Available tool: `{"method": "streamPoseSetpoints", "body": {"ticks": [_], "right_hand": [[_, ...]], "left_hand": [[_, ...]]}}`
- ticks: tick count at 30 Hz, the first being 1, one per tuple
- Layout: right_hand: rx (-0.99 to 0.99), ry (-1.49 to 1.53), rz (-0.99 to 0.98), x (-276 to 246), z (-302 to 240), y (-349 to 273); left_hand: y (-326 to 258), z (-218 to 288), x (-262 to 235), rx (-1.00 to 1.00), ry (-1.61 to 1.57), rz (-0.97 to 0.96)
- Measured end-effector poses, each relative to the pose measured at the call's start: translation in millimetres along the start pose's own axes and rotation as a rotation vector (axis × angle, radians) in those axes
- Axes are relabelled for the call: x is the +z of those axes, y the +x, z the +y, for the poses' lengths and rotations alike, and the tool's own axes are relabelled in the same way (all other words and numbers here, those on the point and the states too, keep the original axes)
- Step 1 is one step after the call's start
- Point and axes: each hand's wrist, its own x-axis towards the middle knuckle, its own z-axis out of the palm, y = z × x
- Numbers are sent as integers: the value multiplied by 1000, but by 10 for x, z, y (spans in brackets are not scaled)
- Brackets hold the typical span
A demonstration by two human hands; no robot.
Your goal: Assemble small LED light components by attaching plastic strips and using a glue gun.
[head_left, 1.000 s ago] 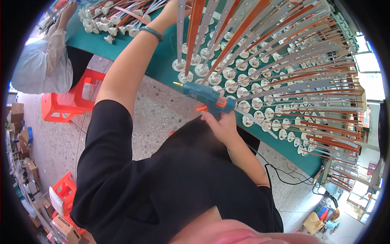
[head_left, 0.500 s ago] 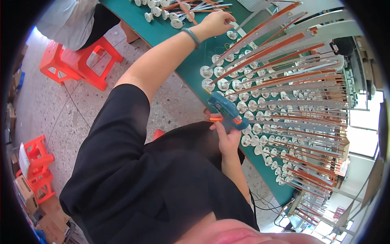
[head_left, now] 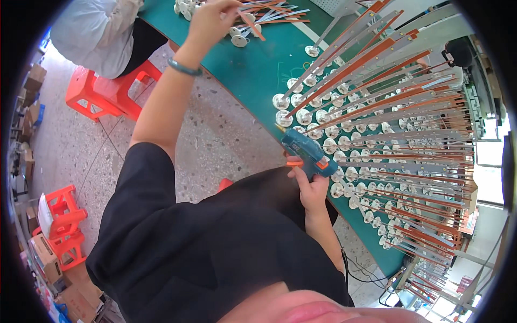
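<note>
My right hand is closed around the handle of a teal glue gun with an orange trigger. The gun's nozzle points up and left, beside the nearest white round bases at the table edge. My left hand reaches over the far left of the table, its fingers partly bent with a gap at the thumb. Its fingertips are at the upper end of an orange strip in a loose pile of strips with white round bases. I see nothing lifted in that hand.
Rows of upright orange and grey strips on white bases crowd the right side of the green table. Another person sits on a red stool at the upper left. Cables hang at the lower right.
My left hand has moved left, from beside the standing strips to the loose pile. The glue gun stays in my right hand, and the whole view has shifted slightly.
</note>
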Motion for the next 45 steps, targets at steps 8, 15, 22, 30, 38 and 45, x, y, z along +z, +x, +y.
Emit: {"method": "streamPoseSetpoints", "body": {"ticks": [8,15,22,30,38,45], "right_hand": [[0,-4,-33,-17,-4,-26],[24,-13,-16,-24,-7,-34],[-7,-116,-101,-93,81,-5],[-87,-76,-125,-147,95,-18],[-61,11,-112,-81,17,-13],[-127,-28,-78,-51,66,-33]], "left_hand": [[665,-1182,-240,55,-51,-370],[913,-1290,206,32,1083,-437],[1151,-884,-50,42,1214,-539],[235,-254,-978,-662,-177,-955],[-1426,417,-474,-628,-856,-524],[-1244,516,-77,-405,-757,-499]]}}
